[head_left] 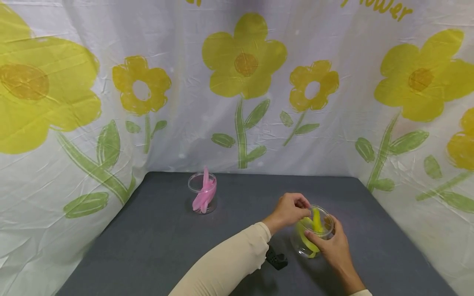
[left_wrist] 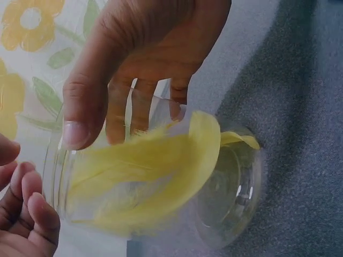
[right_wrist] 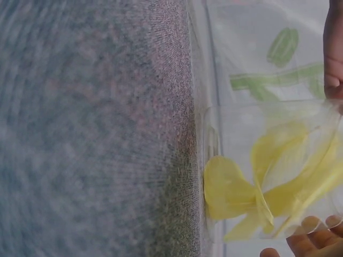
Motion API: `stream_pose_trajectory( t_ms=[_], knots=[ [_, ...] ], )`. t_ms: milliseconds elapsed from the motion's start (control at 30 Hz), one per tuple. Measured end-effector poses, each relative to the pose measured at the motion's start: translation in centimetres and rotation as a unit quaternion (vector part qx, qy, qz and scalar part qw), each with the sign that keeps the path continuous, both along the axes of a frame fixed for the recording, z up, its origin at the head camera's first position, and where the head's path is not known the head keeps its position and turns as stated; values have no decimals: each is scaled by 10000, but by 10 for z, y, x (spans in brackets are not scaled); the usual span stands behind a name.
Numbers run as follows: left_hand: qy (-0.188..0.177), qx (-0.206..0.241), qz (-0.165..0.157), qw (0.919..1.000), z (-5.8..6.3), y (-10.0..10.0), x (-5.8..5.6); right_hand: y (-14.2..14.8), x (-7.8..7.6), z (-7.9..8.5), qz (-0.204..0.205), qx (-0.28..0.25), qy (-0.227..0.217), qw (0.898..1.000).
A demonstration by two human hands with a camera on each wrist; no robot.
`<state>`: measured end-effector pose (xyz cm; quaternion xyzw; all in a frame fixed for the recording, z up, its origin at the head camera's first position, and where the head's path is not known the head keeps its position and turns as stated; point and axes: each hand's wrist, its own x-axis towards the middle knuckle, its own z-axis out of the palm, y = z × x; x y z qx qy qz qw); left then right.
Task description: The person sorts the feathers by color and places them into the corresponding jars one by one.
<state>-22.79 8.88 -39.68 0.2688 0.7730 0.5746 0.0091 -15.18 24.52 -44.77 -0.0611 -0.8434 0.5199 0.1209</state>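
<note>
A clear plastic jar (head_left: 300, 245) with yellow feathers (left_wrist: 161, 166) inside stands on the dark table. My right hand (head_left: 335, 246) grips it near the top, thumb on the near side and fingers round the far side. At the left of its round mouth is my left hand (head_left: 292, 210), fingers loosely bent and fingertips right by the rim; nothing shows between them in the left wrist view. One feather (head_left: 317, 220) rises upright near the opening. Through the jar wall in the right wrist view, several feathers (right_wrist: 230, 187) lie bent and crossed, some down at the base.
A second clear jar (head_left: 189, 186) with pink feathers (head_left: 205, 197) leaning in it stands at the back left of the table (head_left: 148, 246). A black strap-like piece (head_left: 277, 260) shows below my left forearm. A white curtain (head_left: 185, 123) printed with yellow flowers surrounds the table.
</note>
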Motion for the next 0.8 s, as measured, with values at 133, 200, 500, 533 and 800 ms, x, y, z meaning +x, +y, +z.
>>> stream_pose_trajectory(
  t_ms=[133,200,500,533,800],
  knots=[
    [-318,362,-105,9988,-4,-3,0,0,0,0,0,-13,-2,10000],
    [-437,510,-153,9976,-5,-4,0,0,0,0,19,-39,22,10000],
    [-741,1457,-438,9856,-11,-12,2,-3,1,2,14,-96,105,9999],
    [-739,1520,-426,9847,-12,-14,2,-3,1,2,4,-86,103,9999],
    [-711,1778,-254,9812,-16,-26,5,-3,2,1,-14,-46,169,9998]
  ],
)
